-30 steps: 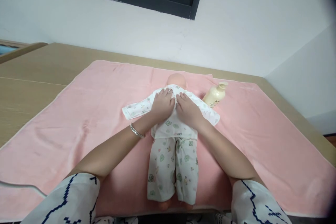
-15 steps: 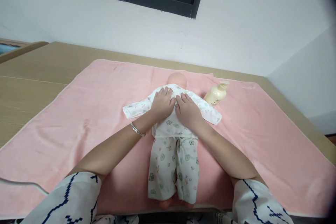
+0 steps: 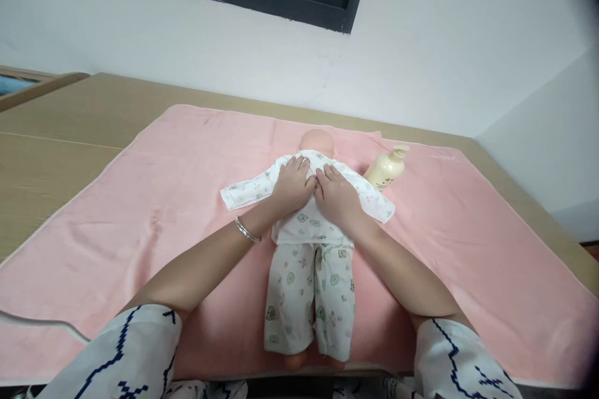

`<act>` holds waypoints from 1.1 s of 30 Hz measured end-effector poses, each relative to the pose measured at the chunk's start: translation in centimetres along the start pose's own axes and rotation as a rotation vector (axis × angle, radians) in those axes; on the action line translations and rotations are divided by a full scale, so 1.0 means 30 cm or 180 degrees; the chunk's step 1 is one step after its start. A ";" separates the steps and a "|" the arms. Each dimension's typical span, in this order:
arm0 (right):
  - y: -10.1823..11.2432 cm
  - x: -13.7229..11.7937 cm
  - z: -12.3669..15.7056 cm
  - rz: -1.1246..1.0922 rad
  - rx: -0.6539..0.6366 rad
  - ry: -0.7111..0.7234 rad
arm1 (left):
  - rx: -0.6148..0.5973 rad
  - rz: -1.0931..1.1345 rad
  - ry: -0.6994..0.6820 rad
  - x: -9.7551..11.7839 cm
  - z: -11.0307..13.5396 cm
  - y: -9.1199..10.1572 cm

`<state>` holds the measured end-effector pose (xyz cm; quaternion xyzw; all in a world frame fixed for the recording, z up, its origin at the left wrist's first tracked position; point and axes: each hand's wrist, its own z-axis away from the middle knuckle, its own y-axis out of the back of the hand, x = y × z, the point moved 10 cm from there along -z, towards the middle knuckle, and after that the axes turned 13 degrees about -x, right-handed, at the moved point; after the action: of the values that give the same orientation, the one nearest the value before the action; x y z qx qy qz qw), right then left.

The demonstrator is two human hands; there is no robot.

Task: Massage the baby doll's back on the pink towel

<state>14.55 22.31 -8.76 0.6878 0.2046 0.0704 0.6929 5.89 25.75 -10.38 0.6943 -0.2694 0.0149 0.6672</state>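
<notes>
A baby doll [image 3: 312,227] in white printed pajamas lies stretched out on a pink blanket [image 3: 196,168], its bald head [image 3: 317,141] at the far end and its feet toward me. Its sleeves spread to both sides. My left hand [image 3: 294,186] rests flat on the upper part of the pajama top, fingers stretched out. Beside it, my right hand [image 3: 337,195] lies flat on the top too, with the two thumbs close together. Both hands hold nothing. The doll's face does not show.
A cream pump bottle [image 3: 386,167] leans or lies near the doll's right-side sleeve. The blanket covers much of a wooden table [image 3: 60,118] against a white wall. A pale cable [image 3: 42,320] crosses the blanket at lower left. A dark window frame [image 3: 281,9] is above.
My left hand has shifted very slightly to the right, bringing its thumb nearer my right one. Doll and bottle stay in place; the view has moved a touch.
</notes>
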 end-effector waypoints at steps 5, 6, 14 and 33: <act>0.020 0.072 -0.052 -0.0452 -0.0096 0.0150 | 0.0560 -0.0446 -0.0367 0.106 0.085 0.000; 0.024 0.080 -0.061 -0.0478 -0.0068 0.0194 | 0.0610 -0.0500 -0.0419 0.121 0.097 0.000; -0.010 0.008 0.003 0.0086 -0.0110 -0.0041 | 0.0274 -0.0219 -0.0343 0.035 0.011 0.014; 0.040 -0.005 0.005 0.0056 0.0168 0.0069 | 0.0418 -0.0333 -0.0346 0.033 0.012 0.031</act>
<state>14.70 22.16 -7.57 0.7068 0.2079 0.0786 0.6716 6.25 25.09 -9.20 0.7494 -0.2671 -0.0400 0.6045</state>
